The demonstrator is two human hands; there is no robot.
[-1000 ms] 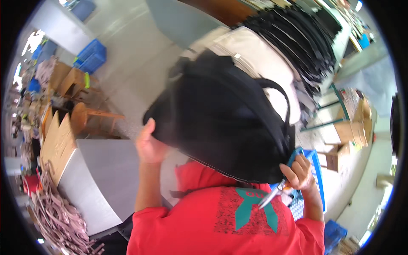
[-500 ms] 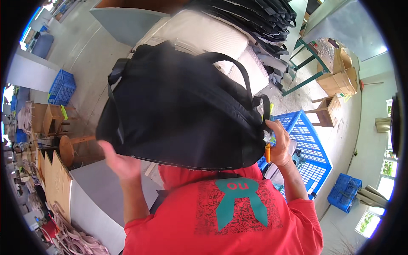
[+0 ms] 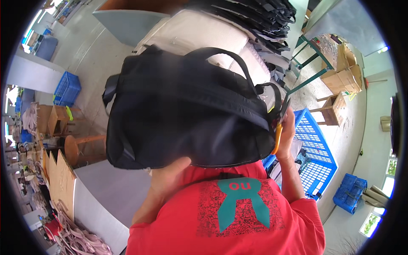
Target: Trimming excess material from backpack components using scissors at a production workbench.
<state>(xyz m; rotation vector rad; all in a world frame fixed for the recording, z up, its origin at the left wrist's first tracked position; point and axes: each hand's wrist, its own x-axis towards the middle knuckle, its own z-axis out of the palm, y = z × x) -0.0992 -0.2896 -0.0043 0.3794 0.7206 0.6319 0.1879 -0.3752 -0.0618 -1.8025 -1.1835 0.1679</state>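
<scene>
A large black bag (image 3: 187, 114) with strap handles fills the middle of the view, held up in front of my chest. My left hand (image 3: 172, 173) is closed on its near lower edge. The thumb lies along the fabric, while the other fingers are hidden under the bag. At the bag's right end, my right hand (image 3: 287, 135) is closed around orange-handled scissors (image 3: 278, 138). Their dark blades point up and away, beside a small strap loop (image 3: 276, 94). Some of the right fingers are hidden behind the scissors and the bag.
Beyond the bag lies a pale padded stack (image 3: 197, 32), with piled black fabric pieces (image 3: 255, 19) behind it. A blue plastic crate (image 3: 316, 144) stands at my right. A grey tabletop (image 3: 110, 187) is on the left, near a round wooden stool (image 3: 71, 151).
My left hand has moved right and taken hold of the bag's near edge. The bag has turned and shifted slightly right. The scissors in my right hand now point upward with their blades showing.
</scene>
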